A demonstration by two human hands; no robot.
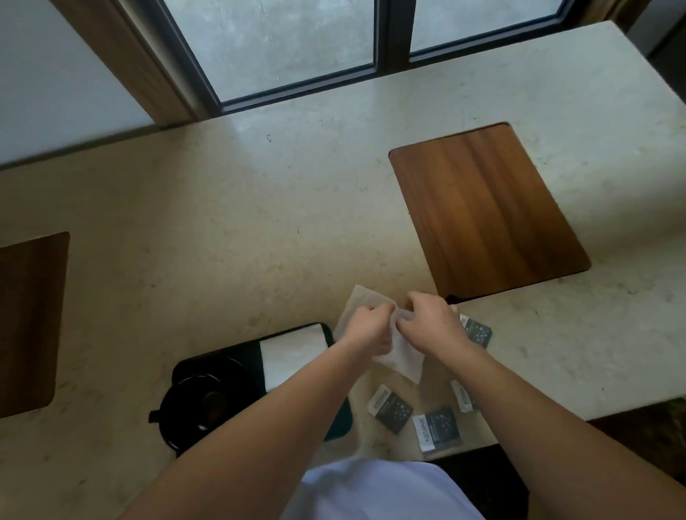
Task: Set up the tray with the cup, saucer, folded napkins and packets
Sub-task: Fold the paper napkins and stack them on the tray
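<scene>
White paper was what we had in both hands: a loose napkin [401,359] lay on the pale stone surface [252,208] just to the right of the black tray [235,353], and we were folding it. Our left hand [366,329] was pinched on its upper left part, our right hand [430,324] was closed on the part beside it, and the two hands nearly touched over the sheet.

On the tray, the dark cup [200,407] already sat on its saucer [220,369] at the left end, with one folded napkin [292,354] lying flat at the right end. The packets were all off the tray: one [476,330] just beyond our right hand, three more [391,409] [437,428] [462,395] scattered near the surface's front edge.

We judged the task roughly half done, in the second-napkin step. The next move called for finishing the crease squarely and laying this napkin beside or upon the first, then gathering the packets one by one onto whatever tray space remained.
</scene>
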